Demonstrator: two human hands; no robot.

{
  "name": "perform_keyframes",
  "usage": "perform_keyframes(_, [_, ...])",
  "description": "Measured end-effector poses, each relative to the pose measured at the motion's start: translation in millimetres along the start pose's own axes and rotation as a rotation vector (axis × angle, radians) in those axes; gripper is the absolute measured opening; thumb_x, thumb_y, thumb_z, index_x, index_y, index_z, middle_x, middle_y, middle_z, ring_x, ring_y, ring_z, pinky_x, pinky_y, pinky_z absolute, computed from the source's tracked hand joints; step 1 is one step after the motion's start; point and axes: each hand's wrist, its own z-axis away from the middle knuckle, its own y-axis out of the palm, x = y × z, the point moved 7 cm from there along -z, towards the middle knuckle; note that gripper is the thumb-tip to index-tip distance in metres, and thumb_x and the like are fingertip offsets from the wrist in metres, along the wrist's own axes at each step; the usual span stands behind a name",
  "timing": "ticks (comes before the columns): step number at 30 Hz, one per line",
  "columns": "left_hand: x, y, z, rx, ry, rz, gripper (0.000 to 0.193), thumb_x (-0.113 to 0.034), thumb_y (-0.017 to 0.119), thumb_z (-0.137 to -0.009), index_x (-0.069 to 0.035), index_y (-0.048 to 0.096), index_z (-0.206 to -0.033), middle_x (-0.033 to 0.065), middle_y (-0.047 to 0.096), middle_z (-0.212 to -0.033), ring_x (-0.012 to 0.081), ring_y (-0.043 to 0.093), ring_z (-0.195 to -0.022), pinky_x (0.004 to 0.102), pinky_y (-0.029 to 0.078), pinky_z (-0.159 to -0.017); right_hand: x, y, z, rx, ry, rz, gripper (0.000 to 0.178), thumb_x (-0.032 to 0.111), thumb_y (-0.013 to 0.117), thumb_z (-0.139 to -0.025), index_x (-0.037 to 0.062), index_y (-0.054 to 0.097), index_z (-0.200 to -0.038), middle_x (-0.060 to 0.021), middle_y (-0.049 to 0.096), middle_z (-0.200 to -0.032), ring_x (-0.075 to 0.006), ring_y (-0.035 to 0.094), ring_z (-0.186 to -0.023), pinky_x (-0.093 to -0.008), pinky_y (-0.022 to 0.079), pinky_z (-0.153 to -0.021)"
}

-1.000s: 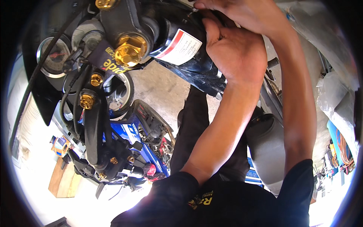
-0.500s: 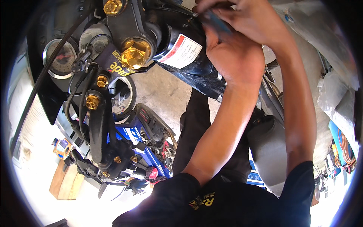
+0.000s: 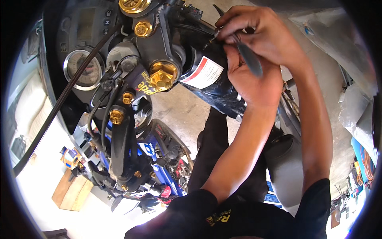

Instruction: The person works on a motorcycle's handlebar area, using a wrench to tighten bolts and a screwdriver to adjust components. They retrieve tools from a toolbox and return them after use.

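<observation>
My right hand (image 3: 264, 34) is closed around a hand tool with a flat grey-blue handle (image 3: 250, 59). That handle slants over my left palm, and a dark pointed end shows beyond my right fingers. Beneath it, my left hand (image 3: 256, 81) lies palm up with its fingers curled; their tips are hidden, so what they hold cannot be made out. At my right fingertips is a thin dark wire end (image 3: 214, 39) with a small brassy tip. Both hands are beside the motorcycle's black frame (image 3: 215, 93), which carries a white and red label (image 3: 203, 72).
Left of my hands are the fork clamp with gold bolts (image 3: 163, 75), a round gauge (image 3: 83, 67) and a handlebar grip (image 3: 121, 147). A dark cable (image 3: 67, 85) crosses the left side. The grey seat (image 3: 284, 171) lies near my right forearm. Clear plastic sheeting (image 3: 356, 103) is at far right.
The motorcycle has shifted right and down in the picture. My right hand has turned, and the tool's handle, smeared before, now shows plainly across my left palm.
</observation>
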Motion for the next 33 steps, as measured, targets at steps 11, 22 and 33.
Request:
perform_keyframes(11, [4,-2,-1,-0.016,-0.067,0.048,0.033,-0.038,0.050,-0.108,-0.017,0.063,-0.130,-0.0011,0.064,-0.135,0.0157,0.053,-0.132,0.0400,0.037,-0.116,-3,1,2,0.051,-0.044,0.054,0.021,0.006,0.074,-0.079,0.0025,0.078,-0.100,-0.0141,0.072,-0.118,-0.0339,0.070,-0.105,-0.0396,0.054,-0.093])
perform_keyframes(22, [1,-1,4,0.082,-0.044,-0.123,0.039,-0.039,0.043,-0.111,-0.014,0.061,-0.136,0.0002,0.063,-0.136,0.0166,0.052,-0.131,0.0418,0.034,-0.118,5,1,-13,0.081,0.073,0.319,0.022,0.015,0.070,-0.091,-0.0007,0.073,-0.106,-0.0233,0.070,-0.091,-0.0439,0.068,-0.093,-0.0506,0.053,-0.079])
perform_keyframes(33, [-75,45,95,0.331,0.879,-1.733,0.024,-0.008,0.053,-0.104,0.001,0.062,-0.125,0.0143,0.067,-0.118,0.0255,0.063,-0.108,0.0354,0.048,-0.095,-14,-9,13,-0.036,0.121,-0.241,0.018,0.001,0.063,-0.095,-0.0024,0.070,-0.112,-0.0187,0.071,-0.101,-0.0256,0.070,-0.096,-0.0361,0.055,-0.082])
